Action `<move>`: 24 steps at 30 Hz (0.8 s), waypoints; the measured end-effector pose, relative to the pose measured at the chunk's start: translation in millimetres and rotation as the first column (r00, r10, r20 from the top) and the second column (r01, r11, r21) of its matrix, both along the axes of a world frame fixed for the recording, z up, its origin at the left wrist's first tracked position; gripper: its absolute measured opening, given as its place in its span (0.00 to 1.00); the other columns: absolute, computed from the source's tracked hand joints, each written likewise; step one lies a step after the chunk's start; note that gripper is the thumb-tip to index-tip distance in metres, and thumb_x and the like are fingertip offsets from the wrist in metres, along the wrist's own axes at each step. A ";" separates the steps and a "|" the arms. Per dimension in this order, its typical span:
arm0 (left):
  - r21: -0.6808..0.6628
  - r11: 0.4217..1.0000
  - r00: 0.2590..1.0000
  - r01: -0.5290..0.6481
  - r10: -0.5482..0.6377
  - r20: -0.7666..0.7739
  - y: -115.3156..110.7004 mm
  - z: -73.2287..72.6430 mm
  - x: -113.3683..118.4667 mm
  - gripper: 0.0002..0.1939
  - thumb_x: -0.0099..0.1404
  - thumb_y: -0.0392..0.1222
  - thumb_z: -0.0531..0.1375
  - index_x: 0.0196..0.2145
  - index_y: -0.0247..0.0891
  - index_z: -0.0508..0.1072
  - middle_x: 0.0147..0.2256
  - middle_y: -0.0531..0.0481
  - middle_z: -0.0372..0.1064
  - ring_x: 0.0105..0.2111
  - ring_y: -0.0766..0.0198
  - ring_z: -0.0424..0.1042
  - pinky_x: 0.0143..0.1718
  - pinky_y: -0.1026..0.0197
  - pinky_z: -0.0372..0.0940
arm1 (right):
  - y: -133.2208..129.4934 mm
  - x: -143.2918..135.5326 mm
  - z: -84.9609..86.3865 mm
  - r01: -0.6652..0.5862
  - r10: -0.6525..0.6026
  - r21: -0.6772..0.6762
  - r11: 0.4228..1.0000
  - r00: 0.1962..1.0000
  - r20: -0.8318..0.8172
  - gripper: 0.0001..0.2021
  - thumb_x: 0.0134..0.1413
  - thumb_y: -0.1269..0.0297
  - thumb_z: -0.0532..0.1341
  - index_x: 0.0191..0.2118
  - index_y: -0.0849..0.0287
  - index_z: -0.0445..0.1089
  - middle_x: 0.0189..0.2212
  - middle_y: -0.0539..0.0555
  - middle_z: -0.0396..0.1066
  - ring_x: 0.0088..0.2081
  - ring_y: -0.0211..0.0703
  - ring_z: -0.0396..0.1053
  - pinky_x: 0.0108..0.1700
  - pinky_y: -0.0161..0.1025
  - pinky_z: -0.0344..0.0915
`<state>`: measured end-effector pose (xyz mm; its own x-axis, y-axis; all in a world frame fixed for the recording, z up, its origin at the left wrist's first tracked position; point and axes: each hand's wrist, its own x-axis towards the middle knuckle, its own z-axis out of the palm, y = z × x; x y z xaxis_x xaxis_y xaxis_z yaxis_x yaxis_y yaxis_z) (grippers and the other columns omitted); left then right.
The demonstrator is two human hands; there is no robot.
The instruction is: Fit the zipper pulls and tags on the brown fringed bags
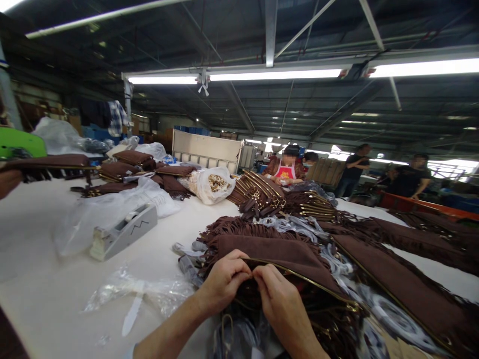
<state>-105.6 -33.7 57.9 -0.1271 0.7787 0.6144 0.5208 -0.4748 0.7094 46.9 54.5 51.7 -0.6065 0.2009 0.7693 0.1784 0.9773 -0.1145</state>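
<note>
Both hands meet at the near edge of the white table (pixel 45 279), over a brown suede bag (pixel 284 254) with fringe that lies flat in front of the person. The left hand (pixel 224 281) and the right hand (pixel 279 299) are close together, fingers curled, and pinch the gold zipper line (pixel 299 276) at the bag's opening, probably to keep it steady while the fingers work on it. More brown fringed bags (pixel 404 289) lie to the right, within easy reach. A tape dispenser (pixel 123 232) stands to the left, and a clear plastic wrapper (pixel 149 291) lies just beside the left forearm.
</note>
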 end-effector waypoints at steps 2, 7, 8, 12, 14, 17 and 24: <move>-0.001 1.000 1.000 -0.001 0.001 -0.011 -1.0 0.4 0.1 0.08 0.65 0.32 0.56 0.29 0.36 0.73 0.39 0.47 0.68 0.41 0.62 0.69 0.43 0.63 0.61 | 0.0 0.1 0.6 0.007 -0.007 0.038 0.999 1.000 0.017 0.14 0.70 0.68 0.46 0.34 0.56 0.64 0.28 0.49 0.65 0.27 0.38 0.67 0.30 0.36 0.55; -0.015 1.000 0.998 -0.018 0.017 -0.061 -4.1 3.5 3.5 0.08 0.66 0.33 0.55 0.30 0.36 0.71 0.39 0.48 0.68 0.41 0.61 0.67 0.43 0.62 0.60 | -4.5 -0.6 4.0 0.052 -0.051 0.125 0.991 0.999 -0.012 0.16 0.71 0.69 0.44 0.33 0.57 0.64 0.26 0.50 0.65 0.25 0.39 0.65 0.28 0.37 0.53; -0.018 0.999 0.997 -0.032 0.031 -0.076 -4.5 4.2 4.6 0.08 0.66 0.33 0.55 0.30 0.36 0.71 0.38 0.48 0.67 0.40 0.61 0.67 0.43 0.62 0.60 | -5.5 -1.0 4.8 0.053 -0.051 0.126 0.991 0.998 -0.022 0.16 0.71 0.69 0.44 0.33 0.57 0.64 0.26 0.50 0.65 0.25 0.39 0.65 0.28 0.36 0.53; -0.010 0.994 0.986 -0.105 0.103 -0.128 -5.3 5.8 8.7 0.09 0.65 0.32 0.54 0.27 0.36 0.69 0.36 0.47 0.66 0.39 0.60 0.65 0.41 0.61 0.58 | -5.4 -1.9 4.9 0.004 -0.002 0.071 0.997 0.999 -0.035 0.17 0.71 0.67 0.43 0.32 0.57 0.64 0.25 0.50 0.65 0.25 0.38 0.66 0.29 0.34 0.56; -0.018 0.992 0.984 -0.125 0.122 -0.127 -5.4 5.9 9.8 0.09 0.65 0.32 0.54 0.27 0.36 0.69 0.36 0.47 0.66 0.38 0.60 0.65 0.40 0.61 0.58 | -2.9 -1.9 3.6 -0.053 0.052 -0.011 0.999 0.998 -0.040 0.16 0.71 0.66 0.44 0.34 0.56 0.64 0.27 0.49 0.67 0.27 0.37 0.68 0.31 0.32 0.59; -0.036 0.992 0.987 -0.119 0.114 -0.116 -5.9 5.9 10.1 0.09 0.66 0.33 0.54 0.28 0.36 0.69 0.36 0.48 0.66 0.38 0.61 0.65 0.40 0.61 0.58 | 0.5 -1.5 2.7 -0.123 0.116 -0.149 0.981 0.992 -0.054 0.11 0.71 0.66 0.47 0.38 0.56 0.64 0.28 0.47 0.69 0.28 0.33 0.70 0.32 0.28 0.62; -0.033 0.994 0.987 -0.104 0.099 -0.126 -6.3 6.1 8.5 0.09 0.66 0.33 0.54 0.28 0.36 0.70 0.35 0.48 0.66 0.37 0.61 0.65 0.40 0.62 0.59 | -3.7 -0.8 8.3 -0.116 0.113 -0.035 0.993 0.990 -0.080 0.13 0.68 0.71 0.47 0.30 0.55 0.58 0.19 0.43 0.59 0.19 0.32 0.61 0.24 0.29 0.56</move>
